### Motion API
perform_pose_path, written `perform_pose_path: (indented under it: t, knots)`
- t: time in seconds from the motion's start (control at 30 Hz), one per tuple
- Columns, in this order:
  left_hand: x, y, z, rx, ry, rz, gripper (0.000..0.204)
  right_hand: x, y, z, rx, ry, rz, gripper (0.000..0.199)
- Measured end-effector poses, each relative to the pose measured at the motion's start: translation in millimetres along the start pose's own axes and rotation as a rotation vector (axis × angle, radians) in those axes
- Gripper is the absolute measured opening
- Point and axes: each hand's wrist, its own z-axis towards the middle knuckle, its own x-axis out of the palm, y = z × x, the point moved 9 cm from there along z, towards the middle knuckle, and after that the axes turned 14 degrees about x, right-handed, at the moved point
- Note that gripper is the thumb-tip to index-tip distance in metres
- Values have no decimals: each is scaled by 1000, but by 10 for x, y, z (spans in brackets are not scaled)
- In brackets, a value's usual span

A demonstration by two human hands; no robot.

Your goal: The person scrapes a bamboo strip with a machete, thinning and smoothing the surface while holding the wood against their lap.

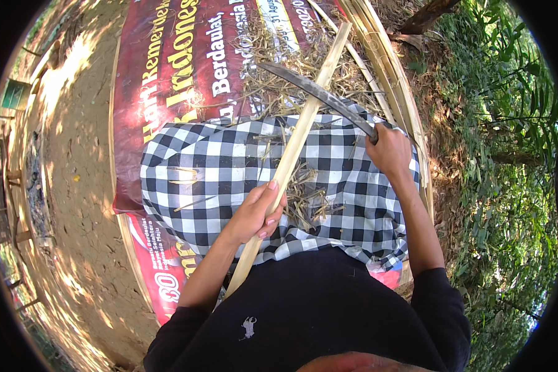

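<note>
My left hand (pixel 254 211) is closed round a long pale bamboo strip (pixel 301 129), which slants from beside my body up to the far right. In my right hand (pixel 390 150) is the handle end of a machete (pixel 319 94). Its dark, slightly curved blade points to the far left and crosses over the strip beyond my left hand. A black-and-white checked cloth (pixel 217 155) covers my lap under both hands. Thin shavings (pixel 304 201) lie on the cloth between them. The strip's near end is hidden by my body.
A red printed banner (pixel 167 80) spreads beneath me, with many more shavings (pixel 291 74) on it. Several long bamboo strips (pixel 394 80) lie along its right edge. Bare earth (pixel 74 217) is on the left, green plants (pixel 508 204) on the right. A wooden post (pixel 429 15) stands at the far right.
</note>
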Motion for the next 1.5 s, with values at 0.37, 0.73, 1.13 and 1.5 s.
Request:
perform_pose_path:
  t: [0.37, 0.73, 1.13, 1.5]
  knots:
    - [8, -250, 53, 58, -38, -152, 46, -41, 204, -184, -310, -73, 151, 23]
    - [130, -24, -80, -57, 84, -219, 46, -154, 585, -569, -460, -45, 226, 23]
    - [158, 174, -179, -117, 115, -248, 47, -194, 516, -633, -544, -146, 169, 21]
    - [202, 165, -206, -176, 103, -167, 47, -131, 520, -703, -509, -103, 82, 12]
